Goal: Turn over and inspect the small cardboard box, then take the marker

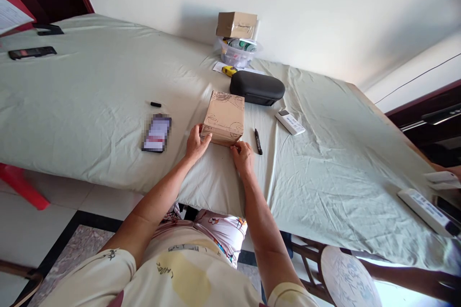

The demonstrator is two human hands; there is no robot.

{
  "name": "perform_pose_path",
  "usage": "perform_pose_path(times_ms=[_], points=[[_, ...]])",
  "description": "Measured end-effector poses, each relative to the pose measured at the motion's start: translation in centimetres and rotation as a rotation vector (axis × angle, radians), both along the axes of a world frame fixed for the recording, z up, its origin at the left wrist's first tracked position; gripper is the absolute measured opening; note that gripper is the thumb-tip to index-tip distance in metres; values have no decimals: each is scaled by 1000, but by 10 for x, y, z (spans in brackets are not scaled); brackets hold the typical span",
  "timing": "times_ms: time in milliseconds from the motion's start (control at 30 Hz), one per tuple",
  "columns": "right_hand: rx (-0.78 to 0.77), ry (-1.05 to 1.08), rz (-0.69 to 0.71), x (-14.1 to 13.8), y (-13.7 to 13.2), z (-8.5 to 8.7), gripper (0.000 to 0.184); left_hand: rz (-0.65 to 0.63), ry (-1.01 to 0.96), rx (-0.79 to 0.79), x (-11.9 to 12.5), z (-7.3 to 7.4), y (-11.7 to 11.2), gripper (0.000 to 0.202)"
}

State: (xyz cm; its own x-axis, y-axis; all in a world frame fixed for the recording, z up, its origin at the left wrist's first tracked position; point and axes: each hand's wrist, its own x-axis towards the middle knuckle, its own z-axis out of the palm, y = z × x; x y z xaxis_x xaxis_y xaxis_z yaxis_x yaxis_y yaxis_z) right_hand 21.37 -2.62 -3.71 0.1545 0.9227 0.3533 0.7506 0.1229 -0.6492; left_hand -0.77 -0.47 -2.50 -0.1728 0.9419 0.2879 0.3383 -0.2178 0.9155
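A brown cardboard box [225, 114] sits on the cloth-covered table in front of me, with dark curly drawings in the corners of its top and along its front. My left hand [197, 144] grips the box's near left corner, thumb on the front face and fingers round the side. At the near right bottom corner, my right hand [243, 156] has its fingers pinched together against the box edge; the fingertips are partly hidden. Just right of that hand lies an uncapped black marker [258, 141]. Its likely black cap [156, 104] rests farther left.
A phone [157, 133] lies left of the box. Behind the box are a black hard case [257, 87], a yellow tape measure [229, 71] and a plastic tub [237, 55] with another carton [236, 24] on it. A white box [290, 122] lies to the right.
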Motion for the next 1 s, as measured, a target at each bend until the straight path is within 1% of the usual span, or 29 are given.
perform_pose_path(times_ms=[100,167,233,333,433,500,567,633,767,833,900,1000], points=[[28,56,-1,-1,-1,2,15,-39,-69,-21,-3,8,-4,43],[73,130,11,-1,-2,5,17,-50,-121,-44,-5,11,-5,53],[138,199,27,-1,-3,9,18,-33,-177,-91,-7,12,-5,66],[263,259,36,-2,-5,15,20,-31,-345,-169,-7,11,-1,77],[395,310,39,-4,-7,20,24,-58,-511,-240,-4,8,3,75],[481,328,48,-6,-9,23,25,-60,-544,-276,-2,6,5,69],[546,315,50,-7,-10,26,24,-53,-538,-274,-1,4,6,61],[575,287,47,-8,-11,27,24,-29,-497,-223,-2,2,6,54],[599,265,49,-10,-12,26,21,89,-294,-20,-7,5,6,39],[609,243,45,-11,-12,25,21,110,-207,56,-10,7,5,34],[624,223,43,-12,-12,26,21,87,-164,83,-12,8,5,35],[699,244,40,-11,-11,27,17,26,-116,68,-10,7,2,45]])
